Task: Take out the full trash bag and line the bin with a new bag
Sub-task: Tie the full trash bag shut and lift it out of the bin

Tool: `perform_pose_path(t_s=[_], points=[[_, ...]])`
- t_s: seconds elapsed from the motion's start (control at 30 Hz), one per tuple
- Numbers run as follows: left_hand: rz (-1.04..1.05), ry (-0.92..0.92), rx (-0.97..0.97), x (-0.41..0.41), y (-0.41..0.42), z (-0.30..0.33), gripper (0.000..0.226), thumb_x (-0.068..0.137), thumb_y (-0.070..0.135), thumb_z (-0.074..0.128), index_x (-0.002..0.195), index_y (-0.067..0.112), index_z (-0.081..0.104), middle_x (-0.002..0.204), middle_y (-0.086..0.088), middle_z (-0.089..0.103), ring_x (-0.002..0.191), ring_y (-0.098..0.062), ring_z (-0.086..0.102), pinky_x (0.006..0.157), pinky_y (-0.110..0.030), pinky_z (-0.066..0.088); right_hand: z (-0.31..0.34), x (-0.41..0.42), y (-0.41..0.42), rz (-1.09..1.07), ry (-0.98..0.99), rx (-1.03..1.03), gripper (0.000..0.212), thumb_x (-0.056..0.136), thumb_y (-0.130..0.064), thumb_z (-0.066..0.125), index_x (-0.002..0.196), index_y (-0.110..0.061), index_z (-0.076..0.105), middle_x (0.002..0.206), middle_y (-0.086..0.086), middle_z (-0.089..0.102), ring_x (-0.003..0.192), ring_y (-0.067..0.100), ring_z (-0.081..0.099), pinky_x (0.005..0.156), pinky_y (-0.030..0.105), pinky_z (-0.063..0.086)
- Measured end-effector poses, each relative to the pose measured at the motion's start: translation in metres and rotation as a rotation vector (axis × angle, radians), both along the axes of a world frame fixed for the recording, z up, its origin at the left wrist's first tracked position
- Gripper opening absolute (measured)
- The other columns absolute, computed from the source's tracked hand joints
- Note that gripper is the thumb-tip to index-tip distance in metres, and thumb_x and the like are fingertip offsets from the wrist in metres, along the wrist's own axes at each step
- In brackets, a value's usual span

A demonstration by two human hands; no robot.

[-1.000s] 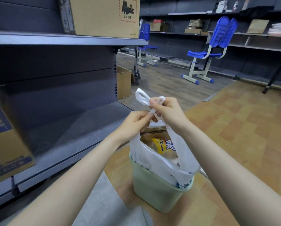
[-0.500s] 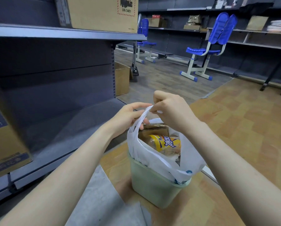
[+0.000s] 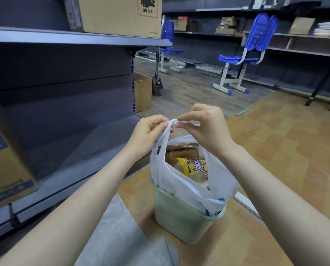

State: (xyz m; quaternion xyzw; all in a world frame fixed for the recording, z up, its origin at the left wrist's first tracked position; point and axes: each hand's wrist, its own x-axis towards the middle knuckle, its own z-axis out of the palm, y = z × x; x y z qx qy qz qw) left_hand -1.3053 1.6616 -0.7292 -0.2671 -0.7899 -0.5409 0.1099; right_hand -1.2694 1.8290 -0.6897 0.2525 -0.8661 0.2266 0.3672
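**Handles drawn together over the bin**

Since a second ago the loose handle end has been pulled down into a tight twist. Left hand (image 3: 148, 131) and right hand (image 3: 202, 124) each pinch the bag (image 3: 181, 181) handles, so tying looks underway. The bag sits in the bin (image 3: 181, 221), on the floor by the shelf edge. One bag, one bin, two hands.

Dim storeroom with dark grey metal shelving (image 3: 64, 96) on the left, a cardboard box marked UN 3481 (image 3: 120, 14) on its upper shelf and another cardboard box (image 3: 5, 169) on the lower shelf at the far left. An open carton (image 3: 143, 93) stands on the floor at the shelf end. Wood-pattern floor (image 3: 294, 150), greyer further back. 2 blue chairs (image 3: 244, 54) with white frames by the back wall shelving (image 3: 304, 52), which carries boxes and stacked plates (image 3: 327, 28).
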Motion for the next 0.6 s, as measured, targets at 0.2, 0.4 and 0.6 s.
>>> perform_pose_path(t_s=[0.2, 0.4, 0.6], points=[[0.151, 0.241, -0.174, -0.003, -0.005, -0.005, 0.028, 0.091, 0.029, 0.048, 0.089, 0.012, 0.069, 0.107, 0.008, 0.054, 0.099, -0.012, 0.052, 0.089, -0.045, 0.046, -0.002, 0.005, 0.003, -0.072, -0.031, -0.054, 0.018, 0.073, -0.042, 0.071, 0.075, -0.024, 0.077, 0.069, -0.006, 0.069, 0.074, 0.018, 0.062, 0.082, 0.045, 0.047], [0.322, 0.285, -0.274, 0.0, -0.013, 0.003, 0.022, 0.094, 0.026, 0.05, 0.074, 0.026, 0.059, 0.085, 0.016, 0.053, 0.094, -0.01, 0.042, 0.105, -0.063, 0.024, 0.003, 0.02, 0.005, -0.175, -0.031, -0.009, 0.01, 0.075, -0.033, 0.073, 0.074, -0.023, 0.076, 0.066, -0.01, 0.062, 0.078, 0.016, 0.053, 0.093, 0.047, 0.037], [0.391, 0.273, -0.35, -0.004, -0.038, -0.018, 0.028, 0.095, 0.029, 0.05, 0.069, 0.022, 0.058, 0.059, 0.014, 0.049, 0.08, -0.016, 0.042, 0.091, -0.045, 0.035, 0.003, 0.035, 0.018, -0.137, -0.2, 0.027, 0.011, 0.077, -0.027, 0.075, 0.069, -0.019, 0.074, 0.062, -0.012, 0.06, 0.064, 0.007, 0.052, 0.084, 0.03, 0.039]])
